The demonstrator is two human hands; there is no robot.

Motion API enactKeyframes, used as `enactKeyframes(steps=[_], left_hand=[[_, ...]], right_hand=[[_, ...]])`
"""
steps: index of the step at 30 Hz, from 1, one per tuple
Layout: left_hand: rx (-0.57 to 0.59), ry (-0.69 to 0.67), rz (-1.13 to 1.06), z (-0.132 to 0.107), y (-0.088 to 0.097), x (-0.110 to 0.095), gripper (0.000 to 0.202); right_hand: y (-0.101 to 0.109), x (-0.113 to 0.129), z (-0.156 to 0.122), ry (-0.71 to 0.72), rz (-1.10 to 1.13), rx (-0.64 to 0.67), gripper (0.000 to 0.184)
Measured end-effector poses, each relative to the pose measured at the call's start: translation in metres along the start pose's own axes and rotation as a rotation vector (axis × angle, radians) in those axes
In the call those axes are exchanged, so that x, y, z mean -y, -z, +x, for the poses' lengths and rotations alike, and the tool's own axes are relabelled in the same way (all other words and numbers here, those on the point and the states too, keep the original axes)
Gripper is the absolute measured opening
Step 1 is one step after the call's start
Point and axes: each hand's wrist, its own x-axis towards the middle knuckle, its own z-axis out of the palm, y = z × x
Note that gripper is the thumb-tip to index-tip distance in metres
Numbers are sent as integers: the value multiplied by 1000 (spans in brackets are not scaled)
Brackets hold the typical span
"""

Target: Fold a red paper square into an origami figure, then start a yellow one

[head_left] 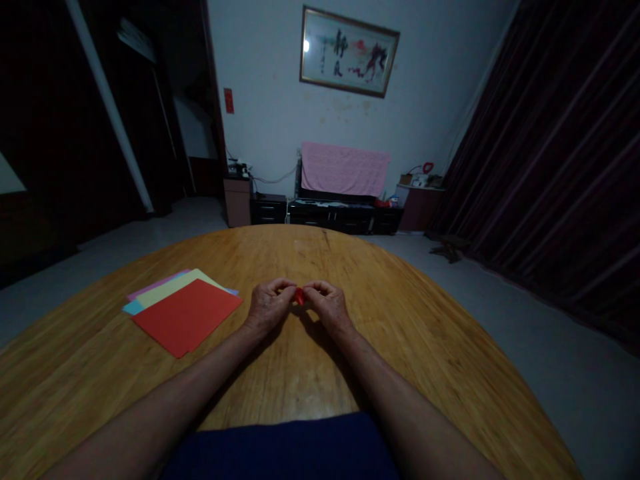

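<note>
Between my two hands, just above the wooden table, is a small piece of folded red paper (299, 296). My left hand (271, 303) pinches its left side with thumb and fingertips. On the other side my right hand (327, 305) grips it the same way. The fingertips cover much of the paper, so its exact shape is hard to make out. Left of my hands lies a fanned stack of coloured sheets, with a red sheet (187, 317) on top and a yellow sheet (173, 293) under it; blue and pink edges stick out.
The round wooden table (410, 373) spreads around my arms. Beyond its far edge stand a low black cabinet (345, 217) and a screen covered by a pink cloth (345, 170). A framed picture (349, 51) hangs on the wall. Dark curtains (540, 147) hang at the right.
</note>
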Motion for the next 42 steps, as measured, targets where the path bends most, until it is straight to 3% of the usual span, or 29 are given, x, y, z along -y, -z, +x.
enactKeyframes(steps=[4, 9, 24, 28, 33, 42], left_hand=[[-43, 124, -153, 2, 0, -4, 10], [-7, 254, -282, 5, 1, -1, 22], [-29, 386, -530, 6, 3, -1, 19], [-6, 338, -517, 10, 3, -7, 21], [-8, 182, -334, 11, 1, -12, 18], [-6, 47, -240, -15, -2, -37, 10]], right_hand=[[2, 2, 0, 57, -49, -1, 11], [2, 7, 1, 55, -38, -41, 12], [4, 14, -1, 10, 245, -16, 15], [6, 13, 4, 26, 206, 24, 17], [5, 9, 8, 78, 113, 67, 15], [-1, 9, -7, 92, 52, 102, 17]])
